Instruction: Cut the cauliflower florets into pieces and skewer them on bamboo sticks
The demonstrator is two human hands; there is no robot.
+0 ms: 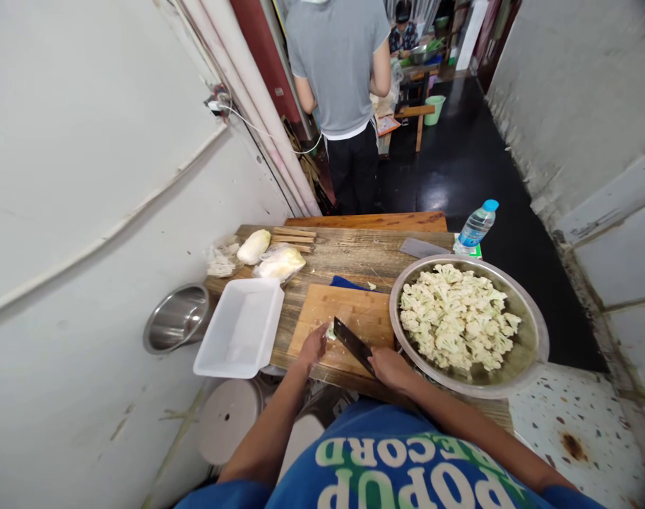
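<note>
My right hand (390, 366) is wrapped round the handle of a dark cleaver (352, 344), its blade slanting up and left over the wooden cutting board (322, 304). At the blade's far end, my left hand (314, 344) has its fingers closed on a small pale green-white piece of cauliflower (330, 330). Most of that piece is hidden by the fingers and blade. Right beside the board stands a wide steel basin (537, 339) heaped with cut cauliflower florets (460, 314). A folded blue cloth (348, 283) shows behind the board.
Left of the board sits a white plastic tub (237, 329), with a steel pot (176, 319) beyond it. Two napa cabbages (254, 246), one bagged, lie at the back left. Another cleaver (424, 248) and a water bottle (477, 226) are behind the basin. A person (340, 78) stands ahead, facing away.
</note>
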